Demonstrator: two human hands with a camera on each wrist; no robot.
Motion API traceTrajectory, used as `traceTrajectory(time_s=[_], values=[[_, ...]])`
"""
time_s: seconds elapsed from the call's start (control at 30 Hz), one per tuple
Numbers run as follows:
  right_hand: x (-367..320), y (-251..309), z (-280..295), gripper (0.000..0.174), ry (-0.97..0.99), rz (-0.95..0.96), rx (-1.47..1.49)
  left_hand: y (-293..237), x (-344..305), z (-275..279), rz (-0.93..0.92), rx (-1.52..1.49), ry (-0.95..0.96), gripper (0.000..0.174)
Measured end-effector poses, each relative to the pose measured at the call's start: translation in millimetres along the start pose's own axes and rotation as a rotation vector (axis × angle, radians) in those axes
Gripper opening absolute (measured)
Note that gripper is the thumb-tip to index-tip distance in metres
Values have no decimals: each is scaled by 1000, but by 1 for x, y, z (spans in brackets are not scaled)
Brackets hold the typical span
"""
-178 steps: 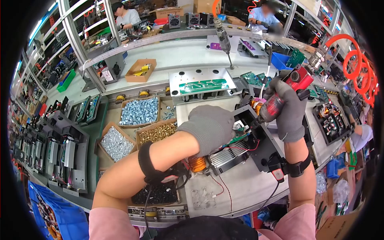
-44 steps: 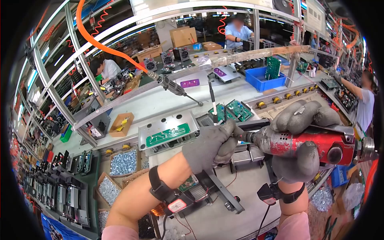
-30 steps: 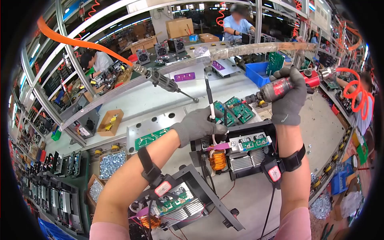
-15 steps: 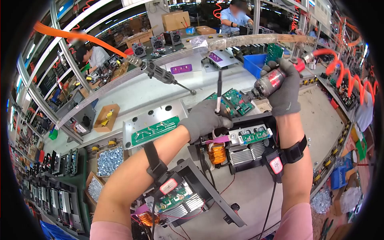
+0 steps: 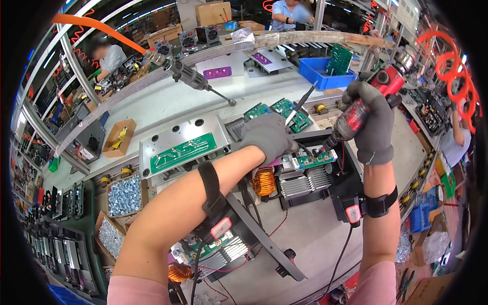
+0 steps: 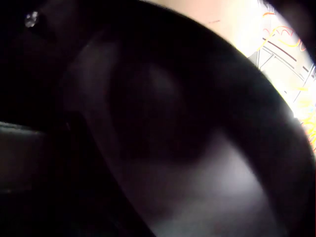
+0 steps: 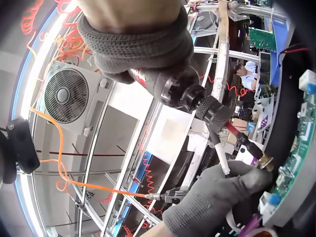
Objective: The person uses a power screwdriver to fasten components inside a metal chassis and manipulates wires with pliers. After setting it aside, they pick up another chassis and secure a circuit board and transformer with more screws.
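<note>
My gloved right hand [image 5: 373, 124] grips a red air screwdriver [image 5: 351, 119], its nose pointed down over the far black metal case [image 5: 348, 190]. In the right wrist view a brass-coloured screw [image 7: 265, 162] sits at the tip of its bit [image 7: 242, 138]. My gloved left hand [image 5: 267, 137] holds a cable with a white and black sleeve [image 5: 300, 107], which sticks up past the fingers. One left fingertip is right beside the screw, over the green circuit board [image 5: 315, 159] in the case. An orange copper coil [image 5: 264, 182] and finned heatsink [image 5: 305, 187] lie below. The left wrist view is mostly dark.
A second opened case [image 5: 264, 236] lies nearer me. Boxes of screws [image 5: 124, 195] stand at left, beside a metal plate with a green board [image 5: 183, 152]. Another screwdriver [image 5: 195, 76] hangs from an orange hose over the bench. A blue bin [image 5: 325, 76] stands behind.
The red screwdriver went from the near case, out to the right, then back with its nose down over the far case. My left hand took the sleeved cable, which now leans right.
</note>
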State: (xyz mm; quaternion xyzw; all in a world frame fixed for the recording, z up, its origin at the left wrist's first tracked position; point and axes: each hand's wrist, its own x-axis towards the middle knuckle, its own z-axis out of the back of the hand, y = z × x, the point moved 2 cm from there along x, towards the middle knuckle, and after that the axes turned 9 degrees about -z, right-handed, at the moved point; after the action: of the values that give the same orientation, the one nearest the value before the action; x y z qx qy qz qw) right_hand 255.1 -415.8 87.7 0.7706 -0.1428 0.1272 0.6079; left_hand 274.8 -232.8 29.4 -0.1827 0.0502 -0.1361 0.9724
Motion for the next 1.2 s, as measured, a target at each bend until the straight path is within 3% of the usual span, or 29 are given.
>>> traceTrajectory(time_s=[0.2, 0.33, 0.4, 0.47, 0.53, 0.6, 0.63, 0.77, 0.83, 0.93, 1.0, 1.07, 1.1, 1.13, 1.2], values=[[-16, -11, 10, 33, -39, 11, 62, -1, 0, 1, 19, -16, 25, 42], [-34, -14, 10, 33, -94, 157, 131, 1, 0, -4, -20, -5, -30, 42], [-45, -15, 10, 34, -22, 236, 238, 0, 0, -2, 3, -18, 16, 43], [-53, -15, 10, 39, 184, 383, 194, -2, -2, 1, 0, -17, 3, 42], [-57, -10, -3, 42, 208, 447, 85, -1, -3, 0, 2, -13, 2, 42], [-54, -11, -19, 41, 36, 249, 76, 0, -3, -3, -12, 6, -26, 41], [-44, -9, -25, 35, 154, 254, 46, -2, -4, 0, 10, -8, 8, 41], [-24, -10, -38, 26, 86, 149, -40, -2, -4, 3, 39, -30, 18, 40], [-21, -15, -39, 29, 100, 110, -233, 3, -2, 2, -56, 9, 29, 44], [-22, -9, -40, 32, 184, 89, -206, 11, -13, 17, -47, -74, -3, 53], [-20, 0, -40, 31, 192, 58, -110, 26, -25, 33, -115, -123, -16, 49], [-20, 11, -39, 34, 152, 50, -67, 40, -35, 43, -76, -921, -92, 39], [-25, 22, -42, 35, 121, 184, 0, 41, -35, 50, -97, -870, -102, 36], [-31, 35, -48, 36, 89, 318, 69, 41, -47, 47, -121, -1347, -80, 32], [-41, 55, -56, 38, 75, 492, 211, 29, -57, 53, -140, -1429, -62, 34]])
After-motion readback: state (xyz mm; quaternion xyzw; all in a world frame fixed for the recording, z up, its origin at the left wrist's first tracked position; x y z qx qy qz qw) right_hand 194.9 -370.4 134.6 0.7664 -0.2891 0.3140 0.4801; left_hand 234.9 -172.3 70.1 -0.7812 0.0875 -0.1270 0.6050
